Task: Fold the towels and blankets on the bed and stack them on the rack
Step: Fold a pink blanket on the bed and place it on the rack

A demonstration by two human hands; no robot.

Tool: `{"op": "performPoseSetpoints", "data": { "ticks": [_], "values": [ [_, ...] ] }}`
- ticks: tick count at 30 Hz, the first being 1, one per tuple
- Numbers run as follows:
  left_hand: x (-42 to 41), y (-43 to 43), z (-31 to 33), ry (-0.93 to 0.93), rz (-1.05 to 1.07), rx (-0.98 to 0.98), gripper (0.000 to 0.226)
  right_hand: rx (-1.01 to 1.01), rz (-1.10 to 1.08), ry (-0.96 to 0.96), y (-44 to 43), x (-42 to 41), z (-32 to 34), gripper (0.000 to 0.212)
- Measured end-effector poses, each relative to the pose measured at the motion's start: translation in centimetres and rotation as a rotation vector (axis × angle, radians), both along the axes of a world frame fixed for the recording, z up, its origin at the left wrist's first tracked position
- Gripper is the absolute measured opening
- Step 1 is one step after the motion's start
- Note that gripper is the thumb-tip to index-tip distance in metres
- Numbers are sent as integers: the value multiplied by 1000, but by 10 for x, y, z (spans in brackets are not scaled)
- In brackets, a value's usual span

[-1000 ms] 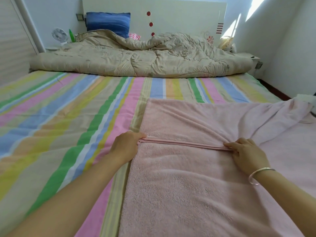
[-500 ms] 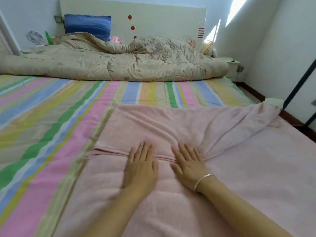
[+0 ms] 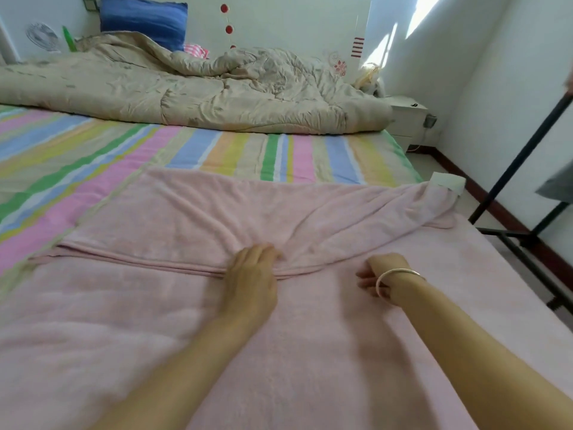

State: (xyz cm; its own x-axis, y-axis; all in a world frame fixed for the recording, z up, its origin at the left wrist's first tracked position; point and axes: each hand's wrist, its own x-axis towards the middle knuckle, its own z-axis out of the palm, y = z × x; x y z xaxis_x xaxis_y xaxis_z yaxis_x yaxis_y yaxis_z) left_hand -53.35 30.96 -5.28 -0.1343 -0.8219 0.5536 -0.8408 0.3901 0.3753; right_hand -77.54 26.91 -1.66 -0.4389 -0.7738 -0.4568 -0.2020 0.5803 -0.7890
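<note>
Where it covers the near half of the bed, the pale pink fleece blanket [image 3: 310, 352] lies flat. Its far portion is doubled back toward the viewer, forming a layered edge that runs from the left side toward the middle. The right far corner is bunched and drawn out to the bed's edge.

Left hand [image 3: 252, 274]: palm down on that folded edge, fingers together and only lightly bent, pressing the cloth rather than clasping it.

Right hand [image 3: 379, 276]: just beside the fold, to its right and apart from the left hand. The wrist is bent and the fingers curled inward; whether they grasp any cloth cannot be told. A thin silver bangle [image 3: 400, 272] sits on the wrist.

Bedding beneath: multicoloured striped sheet [image 3: 93, 156], exposed left of and beyond the blanket.

Head of bed: rumpled beige quilt [image 3: 201, 91] stretched across the full width; blue pillow [image 3: 144, 21] behind it against a white headboard [image 3: 294, 23].

Right of bed: black metal rack frame [image 3: 511, 169] standing on the floor by the wall, and a white bedside cabinet [image 3: 406, 116] in the corner.
</note>
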Motion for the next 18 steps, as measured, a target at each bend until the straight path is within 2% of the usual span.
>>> {"op": "performPoseSetpoints", "data": {
  "ticks": [3, 6, 11, 15, 18],
  "values": [
    [-69, 3, 7, 30, -216, -36, 44, 71, -126, -376, -2, -43, 7, 23],
    [-111, -5, 20, 91, -262, -37, 46, -21, -290, -660, -22, -89, 15, 27],
    [-155, -35, 22, 66, -249, -18, 41, -205, -389, -656, -56, -154, 21, 47],
    [-182, -59, 8, -39, -247, 28, 38, -296, -409, -664, -74, -180, 8, 46],
    [-194, -73, -2, -128, -123, 59, 38, -334, -421, -688, -91, -191, -2, 46]
  ]
}}
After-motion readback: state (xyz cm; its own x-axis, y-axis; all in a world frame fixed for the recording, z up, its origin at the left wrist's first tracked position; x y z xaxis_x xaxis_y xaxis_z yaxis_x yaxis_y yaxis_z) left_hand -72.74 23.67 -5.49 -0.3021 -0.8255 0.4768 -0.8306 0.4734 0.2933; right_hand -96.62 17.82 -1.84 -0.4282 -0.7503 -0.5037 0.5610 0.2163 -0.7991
